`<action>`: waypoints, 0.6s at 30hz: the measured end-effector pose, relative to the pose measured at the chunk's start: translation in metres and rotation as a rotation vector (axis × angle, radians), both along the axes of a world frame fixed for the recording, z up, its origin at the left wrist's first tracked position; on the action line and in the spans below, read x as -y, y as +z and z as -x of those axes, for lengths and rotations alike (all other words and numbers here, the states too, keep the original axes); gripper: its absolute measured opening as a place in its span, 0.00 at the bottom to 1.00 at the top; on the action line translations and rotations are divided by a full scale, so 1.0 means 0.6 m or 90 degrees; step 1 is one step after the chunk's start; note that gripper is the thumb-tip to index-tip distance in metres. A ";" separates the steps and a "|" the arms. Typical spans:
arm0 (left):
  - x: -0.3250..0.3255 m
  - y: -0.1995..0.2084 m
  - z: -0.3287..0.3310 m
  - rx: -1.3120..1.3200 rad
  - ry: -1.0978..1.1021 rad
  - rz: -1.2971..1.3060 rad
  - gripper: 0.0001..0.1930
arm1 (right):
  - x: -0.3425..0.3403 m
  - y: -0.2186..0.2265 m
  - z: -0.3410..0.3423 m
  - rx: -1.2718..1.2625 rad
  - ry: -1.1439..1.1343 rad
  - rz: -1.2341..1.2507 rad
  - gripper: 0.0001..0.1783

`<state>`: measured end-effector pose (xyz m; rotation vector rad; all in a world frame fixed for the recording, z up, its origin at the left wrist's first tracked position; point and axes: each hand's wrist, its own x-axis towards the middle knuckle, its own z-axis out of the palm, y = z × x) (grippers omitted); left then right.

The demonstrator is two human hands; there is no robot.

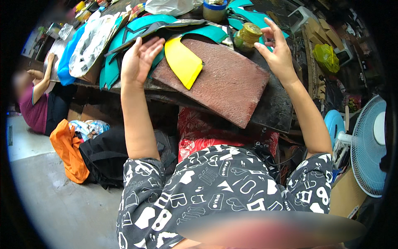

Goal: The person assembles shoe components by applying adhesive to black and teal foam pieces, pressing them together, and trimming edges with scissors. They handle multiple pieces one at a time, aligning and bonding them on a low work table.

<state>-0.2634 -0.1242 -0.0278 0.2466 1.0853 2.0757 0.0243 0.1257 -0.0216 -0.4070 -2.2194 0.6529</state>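
Observation:
My left hand (139, 60) is raised above the workbench edge, fingers spread and palm empty, next to a yellow curved piece (182, 62) lying on a reddish-brown board (226, 81). My right hand (277, 50) is lifted with fingers apart, empty, just right of a round glue-smeared tin (246, 36) standing at the board's far edge. Teal cut pieces (145, 25) lie stacked behind the left hand.
A dark workbench (273, 106) carries clear plastic bags (89, 43), a blue-rimmed jar (214, 10) and more teal pieces. Another person (37, 99) sits far left. An orange bag (68, 151) and black bag (105, 155) lie on the floor. A blue fan (371, 145) stands right.

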 end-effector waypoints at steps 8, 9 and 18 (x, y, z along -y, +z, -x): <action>-0.042 0.047 -0.124 -0.938 0.091 0.311 0.18 | -0.080 -0.077 0.031 0.007 0.075 0.239 0.65; -0.073 0.044 -0.153 -1.034 0.062 0.266 0.17 | -0.088 -0.086 0.043 0.023 0.051 0.225 0.68; -0.332 0.007 -0.238 -1.372 -0.120 0.313 0.18 | -0.099 -0.102 0.049 0.072 -0.005 0.169 0.66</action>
